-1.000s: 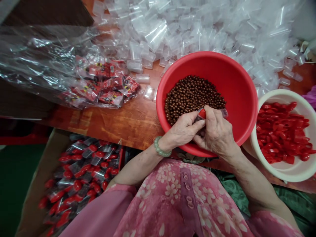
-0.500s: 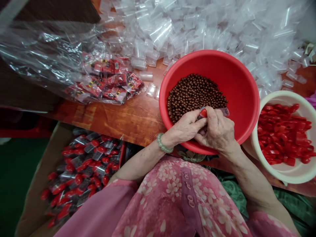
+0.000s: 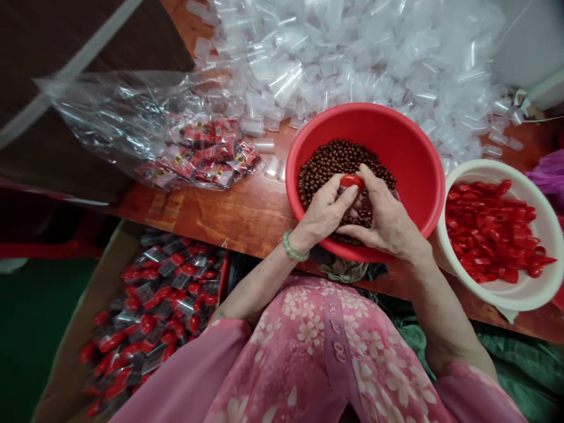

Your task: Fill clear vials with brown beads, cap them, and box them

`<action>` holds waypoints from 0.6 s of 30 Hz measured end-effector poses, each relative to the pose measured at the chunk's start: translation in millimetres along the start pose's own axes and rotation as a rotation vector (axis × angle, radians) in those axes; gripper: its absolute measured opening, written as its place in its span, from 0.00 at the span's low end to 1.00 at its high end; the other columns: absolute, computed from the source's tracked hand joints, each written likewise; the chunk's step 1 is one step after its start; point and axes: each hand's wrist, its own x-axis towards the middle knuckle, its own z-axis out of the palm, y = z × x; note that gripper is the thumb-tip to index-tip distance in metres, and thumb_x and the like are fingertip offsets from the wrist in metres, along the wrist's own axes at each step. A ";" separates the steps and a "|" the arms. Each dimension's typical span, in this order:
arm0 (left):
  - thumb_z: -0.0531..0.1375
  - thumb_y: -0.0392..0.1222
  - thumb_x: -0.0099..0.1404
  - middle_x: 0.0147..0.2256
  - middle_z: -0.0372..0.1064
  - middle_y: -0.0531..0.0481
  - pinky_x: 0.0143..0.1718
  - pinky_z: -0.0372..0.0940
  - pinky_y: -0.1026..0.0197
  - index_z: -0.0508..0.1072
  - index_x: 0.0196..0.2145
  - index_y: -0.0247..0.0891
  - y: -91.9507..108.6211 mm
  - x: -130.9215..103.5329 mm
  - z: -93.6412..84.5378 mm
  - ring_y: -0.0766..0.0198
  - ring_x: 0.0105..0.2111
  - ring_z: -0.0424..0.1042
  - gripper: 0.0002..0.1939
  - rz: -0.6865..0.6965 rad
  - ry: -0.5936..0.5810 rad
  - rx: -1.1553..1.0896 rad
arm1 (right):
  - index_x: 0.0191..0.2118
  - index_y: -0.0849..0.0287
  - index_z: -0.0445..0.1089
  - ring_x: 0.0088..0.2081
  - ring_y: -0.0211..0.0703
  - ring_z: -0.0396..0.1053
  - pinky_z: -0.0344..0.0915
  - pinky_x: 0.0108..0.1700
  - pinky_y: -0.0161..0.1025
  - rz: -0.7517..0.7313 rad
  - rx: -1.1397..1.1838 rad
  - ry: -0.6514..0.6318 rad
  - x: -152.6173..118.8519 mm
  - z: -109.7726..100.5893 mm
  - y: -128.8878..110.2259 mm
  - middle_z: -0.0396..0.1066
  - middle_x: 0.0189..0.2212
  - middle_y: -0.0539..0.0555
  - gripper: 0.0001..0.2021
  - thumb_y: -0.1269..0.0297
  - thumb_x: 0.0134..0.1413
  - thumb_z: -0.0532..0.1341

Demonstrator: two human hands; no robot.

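Over the red bowl [image 3: 423, 200] of small brown beads [image 3: 339, 161], my left hand [image 3: 324, 205] pinches a glossy red plastic cap [image 3: 352, 181] between thumb and fingers. The part below this cap is mostly hidden by my hands. My right hand [image 3: 390, 217] is cupped just to the right, its thumb and index finger spread apart around the cap's side. A clear plastic tube [image 3: 395, 193] pokes out beyond its outer fingers, seemingly tucked in them. Beads show in the gap between both hands.
A white tub [image 3: 506, 302] of red caps stands right of the bowl. Behind lies a heap of clear tubes [image 3: 308, 59]. Red packets [image 3: 211, 153] in clear film are at left. Below the table edge, a cardboard box [image 3: 83, 335] holds capped tubes [image 3: 150, 311].
The right thumb and index finger have spread away from the left hand's fingers. The red cap now faces up, higher and slightly left. The view has shifted a little.
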 end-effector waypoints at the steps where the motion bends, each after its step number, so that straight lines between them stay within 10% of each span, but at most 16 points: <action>1: 0.61 0.54 0.72 0.33 0.70 0.53 0.33 0.70 0.66 0.68 0.45 0.39 6.5 -8.3 -4.9 0.70 0.29 0.70 0.16 0.037 0.011 0.002 | 0.76 0.61 0.42 0.56 0.57 0.73 0.75 0.53 0.52 0.027 0.044 0.000 -1.5 -6.1 4.2 0.60 0.68 0.69 0.44 0.47 0.64 0.62; 6: 0.63 0.52 0.71 0.35 0.77 0.52 0.34 0.74 0.63 0.75 0.45 0.40 25.5 -78.9 -70.1 0.67 0.31 0.77 0.13 0.142 0.201 0.189 | 0.60 0.63 0.70 0.48 0.54 0.76 0.72 0.53 0.49 0.216 -0.094 -0.196 0.9 -20.5 31.5 0.77 0.51 0.65 0.19 0.59 0.70 0.55; 12: 0.62 0.42 0.70 0.25 0.71 0.60 0.20 0.57 0.63 0.76 0.40 0.52 10.3 -184.9 -181.6 0.67 0.26 0.72 0.04 0.135 0.645 0.611 | 0.61 0.59 0.70 0.45 0.50 0.75 0.68 0.43 0.42 0.205 -0.287 -0.540 32.5 -6.3 35.4 0.72 0.55 0.63 0.20 0.72 0.66 0.54; 14: 0.59 0.41 0.69 0.17 0.58 0.59 0.22 0.46 0.63 0.70 0.34 0.45 8.7 -225.2 -212.2 0.64 0.26 0.73 0.05 -0.038 0.777 0.988 | 0.61 0.56 0.71 0.43 0.47 0.74 0.64 0.38 0.40 0.166 -0.343 -0.593 42.9 -1.5 32.3 0.69 0.57 0.61 0.22 0.74 0.64 0.55; 18: 0.64 0.51 0.60 0.20 0.60 0.57 0.28 0.62 0.51 0.66 0.37 0.45 13.6 -278.0 -248.3 0.39 0.34 0.75 0.14 -0.612 0.746 1.485 | 0.53 0.58 0.74 0.41 0.47 0.74 0.57 0.32 0.39 0.095 -0.432 -0.697 55.0 1.5 32.0 0.72 0.52 0.60 0.17 0.74 0.63 0.55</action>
